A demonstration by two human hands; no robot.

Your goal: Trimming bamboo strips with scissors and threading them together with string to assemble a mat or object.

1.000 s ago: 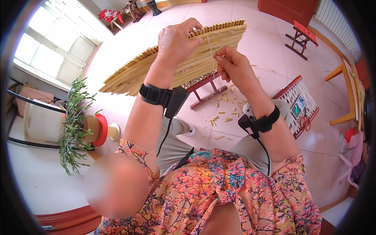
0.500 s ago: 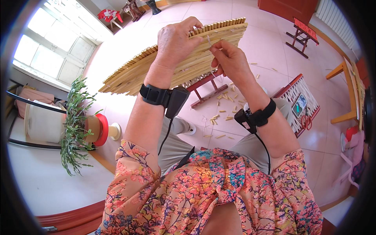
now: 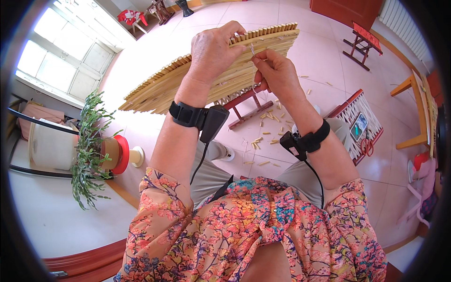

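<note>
My left hand (image 3: 212, 52) grips the upper edge of a curved mat of pale yellow stalks (image 3: 157, 89), fingers curled over the row of cut ends. To its right, my right hand (image 3: 278, 71) pinches a thin white cord (image 3: 252, 50) against the mat's near face, thumb and forefinger together. Below the mat, a dark red wooden stool frame with white webbing (image 3: 250, 113) shows partly; the rest is hidden. Short cut stalk pieces (image 3: 257, 142) lie scattered on the pink tiled floor between my legs and the frame.
At right lies a red-framed webbed stool (image 3: 343, 110) with a phone (image 3: 360, 126) and red-handled scissors (image 3: 368, 147), beside a yellow wooden table (image 3: 410, 141). A small folding stool (image 3: 361, 44) stands behind. At left are a leafy potted plant (image 3: 89, 155) and a window (image 3: 47, 66).
My right hand has moved up and slightly left along the cord, mostly between the two earlier frames. My left hand and the mat have shifted very slightly right.
</note>
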